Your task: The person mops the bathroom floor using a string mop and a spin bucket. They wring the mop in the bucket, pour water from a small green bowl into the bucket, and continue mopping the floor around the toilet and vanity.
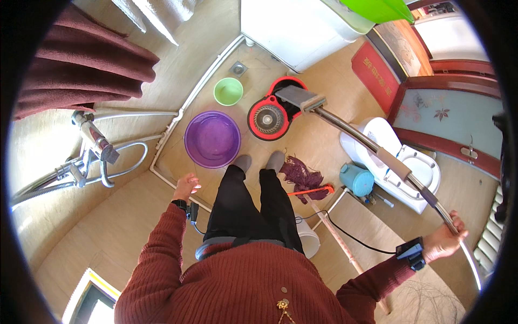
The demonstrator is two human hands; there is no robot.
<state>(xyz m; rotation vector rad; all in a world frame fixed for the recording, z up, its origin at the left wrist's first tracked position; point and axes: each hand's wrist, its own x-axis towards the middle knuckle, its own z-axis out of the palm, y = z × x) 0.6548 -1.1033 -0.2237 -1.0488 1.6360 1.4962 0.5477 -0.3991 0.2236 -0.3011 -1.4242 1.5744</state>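
My right hand is closed round the upper end of a long metal-handled flat mop. The handle slants down to the left. Its wide grey mop head is over the red and black spin mop bucket, at the compartment farther from me; whether it touches the bucket I cannot tell. The bucket's round spinner basket shows bare. My left hand hangs at my side with nothing in it, its fingers loosely bent and apart. Nearest to it on the floor is a purple basin.
A small green basin stands beyond the purple one, near a floor drain. A maroon string mop lies right of my feet. Farther right are a blue bin and a white toilet. A shower tap juts out at left.
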